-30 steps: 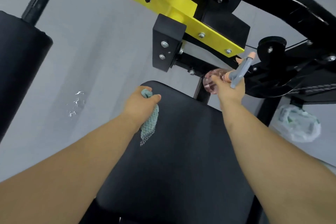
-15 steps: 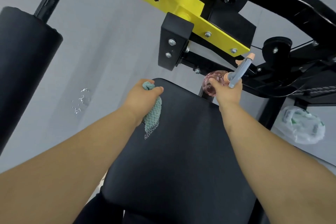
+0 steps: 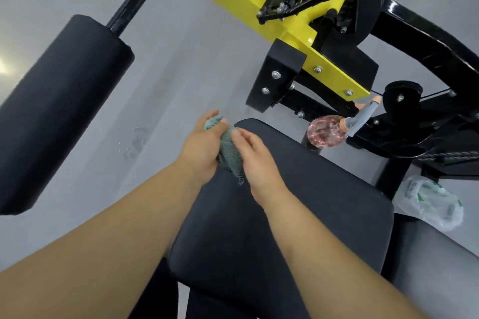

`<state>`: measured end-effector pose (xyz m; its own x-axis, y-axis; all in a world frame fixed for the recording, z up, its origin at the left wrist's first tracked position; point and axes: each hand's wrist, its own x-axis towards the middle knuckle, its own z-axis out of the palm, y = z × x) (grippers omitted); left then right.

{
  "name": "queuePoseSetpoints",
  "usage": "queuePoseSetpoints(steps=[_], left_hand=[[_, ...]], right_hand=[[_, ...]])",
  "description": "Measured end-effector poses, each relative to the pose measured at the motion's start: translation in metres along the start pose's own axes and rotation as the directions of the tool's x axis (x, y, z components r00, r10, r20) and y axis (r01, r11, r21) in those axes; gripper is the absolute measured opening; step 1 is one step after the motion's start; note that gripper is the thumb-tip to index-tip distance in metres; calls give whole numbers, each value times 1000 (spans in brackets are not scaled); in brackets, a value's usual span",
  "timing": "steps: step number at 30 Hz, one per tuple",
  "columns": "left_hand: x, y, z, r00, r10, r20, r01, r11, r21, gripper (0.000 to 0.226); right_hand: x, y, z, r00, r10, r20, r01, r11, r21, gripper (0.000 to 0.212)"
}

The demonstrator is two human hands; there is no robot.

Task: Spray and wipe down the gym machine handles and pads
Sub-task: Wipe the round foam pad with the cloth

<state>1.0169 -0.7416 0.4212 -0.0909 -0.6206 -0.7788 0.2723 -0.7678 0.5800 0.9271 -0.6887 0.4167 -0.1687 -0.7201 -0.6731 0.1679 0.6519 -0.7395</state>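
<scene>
My left hand grips a bunched teal cloth above the far end of the black seat pad. My right hand touches the same cloth from the right, its fingers bent against it. The pink spray bottle with a grey nozzle rests on the black machine frame beyond the seat's far right corner, free of both hands. A black roller pad hangs at the left on a black arm.
A yellow lever arm with black brackets and bolts crosses overhead. Black frame tubes and a cable pulley fill the right. A crumpled plastic bag lies on the grey floor, which also shows small wet spots.
My right hand let go of the spray bottle, left it on the frame, and moved left to the cloth. The view tilted upward, showing more of the roller pad and yellow arm.
</scene>
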Motion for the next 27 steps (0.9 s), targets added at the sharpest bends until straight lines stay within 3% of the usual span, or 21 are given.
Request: queuePoseSetpoints(steps=[2,5,9,14,16,18,22,24,27], left_hand=[[-6,9,-24,999,34,14,-33,998,-44,28],[-12,28,-81,992,115,-45,-111,990,91,32],[-24,49,-164,991,99,-89,-91,992,91,28],[-35,76,-298,912,273,-306,-142,910,389,26],[-39,84,-352,856,338,-392,-113,861,497,28],[-38,87,-404,819,368,-441,-50,810,584,34],[-39,80,-472,841,251,-479,99,800,592,40],[-38,73,-487,855,190,-483,105,848,520,42],[-33,65,-488,874,107,-474,83,928,362,46]], right_hand=[[-1,-10,21,992,15,127,3,990,-139,36],[2,-21,59,985,7,175,44,957,-285,35],[0,-21,120,983,-64,171,126,914,-385,31],[7,-20,244,958,-251,135,285,831,-478,28],[15,-21,292,921,-338,195,390,771,-503,45],[24,-20,338,853,-420,308,520,645,-559,54],[41,0,409,622,-567,539,745,218,-631,42],[47,25,436,584,-451,675,774,59,-631,37],[44,76,454,616,-110,780,769,-134,-625,50]])
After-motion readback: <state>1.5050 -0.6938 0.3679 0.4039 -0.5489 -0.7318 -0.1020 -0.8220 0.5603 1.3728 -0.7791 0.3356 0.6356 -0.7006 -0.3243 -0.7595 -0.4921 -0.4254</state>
